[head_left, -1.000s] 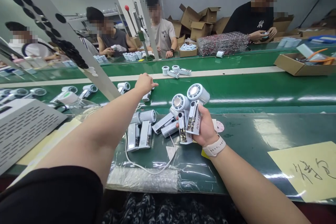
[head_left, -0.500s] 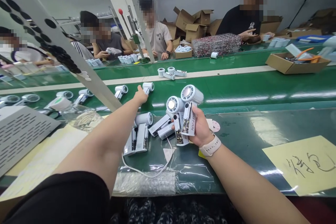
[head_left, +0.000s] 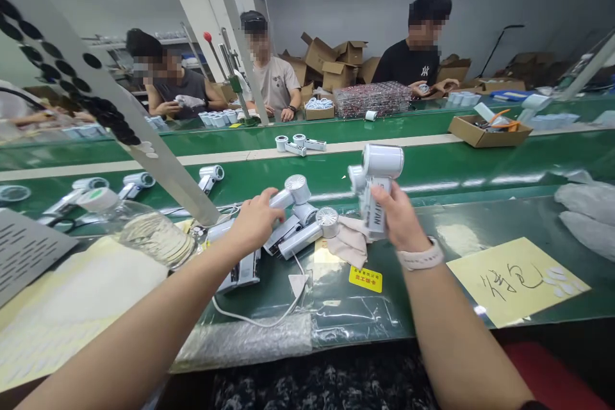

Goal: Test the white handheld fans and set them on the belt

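Observation:
My right hand (head_left: 401, 214), with a pale watch on the wrist, is closed around the handles of two white handheld fans (head_left: 383, 161); the rear one is blurred and partly hidden. My left hand (head_left: 257, 221) is closed on the handle of another handheld fan (head_left: 296, 189), whose round grille points up and to the right. Below it on the bench lie more fans, among them one with its grille up (head_left: 327, 221) beside a beige cloth (head_left: 346, 240). Further white fan handles (head_left: 247, 269) lie partly hidden under my left forearm.
Fans stand along the green conveyor belt (head_left: 423, 170), with two (head_left: 291, 144) on its far side. A slanted post (head_left: 163, 166) and a plastic jar (head_left: 154, 234) are at left. A carton of tools (head_left: 490, 134) sits at right. Co-workers sit opposite.
My left hand has come back from the belt toward the bench with a fan in it. My right hand has moved right and turned its two fans, uncovering the cloth and a yellow card.

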Available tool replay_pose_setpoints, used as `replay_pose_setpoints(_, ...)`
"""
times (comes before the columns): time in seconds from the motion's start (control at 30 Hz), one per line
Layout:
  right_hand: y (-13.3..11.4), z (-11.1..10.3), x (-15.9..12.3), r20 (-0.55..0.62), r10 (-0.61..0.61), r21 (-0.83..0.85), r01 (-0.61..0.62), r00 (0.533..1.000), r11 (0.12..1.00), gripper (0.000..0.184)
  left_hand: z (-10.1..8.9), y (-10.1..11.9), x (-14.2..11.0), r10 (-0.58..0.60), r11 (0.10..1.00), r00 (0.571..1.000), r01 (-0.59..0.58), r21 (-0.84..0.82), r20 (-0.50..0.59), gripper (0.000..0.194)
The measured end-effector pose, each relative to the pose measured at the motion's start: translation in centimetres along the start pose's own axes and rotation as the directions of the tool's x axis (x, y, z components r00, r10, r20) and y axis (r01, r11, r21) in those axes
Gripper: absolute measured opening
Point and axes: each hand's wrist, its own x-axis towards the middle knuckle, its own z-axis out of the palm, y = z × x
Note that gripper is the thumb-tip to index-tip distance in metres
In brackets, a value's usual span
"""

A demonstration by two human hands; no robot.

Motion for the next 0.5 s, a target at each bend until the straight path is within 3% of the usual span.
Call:
replay_pose_setpoints(0.03,-0.6,-2.1,-0.1,-0.038,-0.029,-0.111,0.025,0.999,0.994,0.058,-0.1,0.4,-0.1,-0.006,0.998,1.000,0.005,0.060,0.012,0.040)
replay_pose_setpoints(0.07,-1.0,-4.5,-0.3,-0.095,-0.104,-0.416,0.056,0.990,0.908,0.064,-0.1,0.8,-0.1,-0.013,0.996,1.000,0.012,0.085,0.015,0.041)
replay_pose_setpoints(0.1,-1.4,-7.0,-0.6,-0.129,-0.135,-0.684,0.011,0.982,0.729,0.068,-0.1,1.1,-0.1,-0.018,0.996,1.000,0.018,0.087,0.007,0.041)
replay_pose_setpoints(0.13,-1.7,-9.6,-0.9,-0.156,-0.121,-0.839,-0.067,0.980,0.540,0.069,0.0,1.5,0.0,-0.023,0.996,1.000,0.023,0.081,-0.003,0.039)
replay_pose_setpoints(0.2,-2.2,-14.4,-1.6,-0.181,-0.023,-0.953,-0.169,0.983,0.252,0.071,0.3,2.1,0.3,-0.029,0.997,1.000,0.029,0.077,-0.005,0.033)
replay_pose_setpoints(0.3,-2.9,-18.6,-2.2,-0.285,-0.019,-0.957,-0.283,0.958,0.059,0.074,1.0,2.8,1.2,-0.031,0.999,0.999,0.029,0.045,0.028,0.036)
replay_pose_setpoints(0.33,-3.0,-18.9,-2.3,-0.324,-0.050,-0.946,-0.323,0.945,0.031,0.072,1.2,3.0,1.6,-0.035,0.999,0.998,0.033,0.028,0.045,0.038)
replay_pose_setpoints(0.4,-2.9,-17.4,-2.1,-0.345,-0.110,-0.938,-0.346,0.932,0.007,0.067,1.8,3.0,2.4,-0.050,0.999,0.996,0.051,-0.017,0.077,0.040)
replay_pose_setpoints(0.5,-1.9,-11.3,-1.7,-0.144,-0.070,-0.989,-0.140,0.987,0.052,0.060,2.4,2.7,3.2,-0.078,0.991,0.993,0.087,-0.103,0.091,0.042)
